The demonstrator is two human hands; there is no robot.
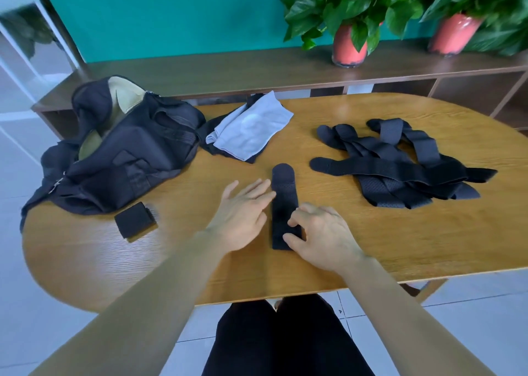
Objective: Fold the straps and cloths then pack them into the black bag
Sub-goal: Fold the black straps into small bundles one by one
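- The left hand (245, 207) is open, its fingers straight, with the tips at the left edge of the black fabric strap (284, 204). That strap lies flat on the oval wooden table (371, 247), rounded end pointing away from the person.
- The right hand (320, 232) has its fingers curled onto the strap's near end, which it seems to pinch between thumb and forefinger.
- Risk: the strap looks limp and springy. If the near end is turned over with only one hand bearing on it, the fold may go crooked or unroll once let go.
- Risk: if the left hand sweeps sideways it could skew the strap, so the edges would not line up.
- Risk: the heap of black perforated straps (400, 164) at the right is crossed and tangled. Pulling one out could drag its neighbours toward the table edge.
- The small folded black square bundle (135, 223) sits loose near the left edge of the table, where a careless forearm might knock it off.
- The soft black bag (123, 152) slumps at the left with its mouth open, showing pale tan lining. Nothing can be seen inside, though most of its interior is hidden.
- A light grey cloth (251, 126) lies on a dark cloth (208, 135) just beside the bag, neither one packed.
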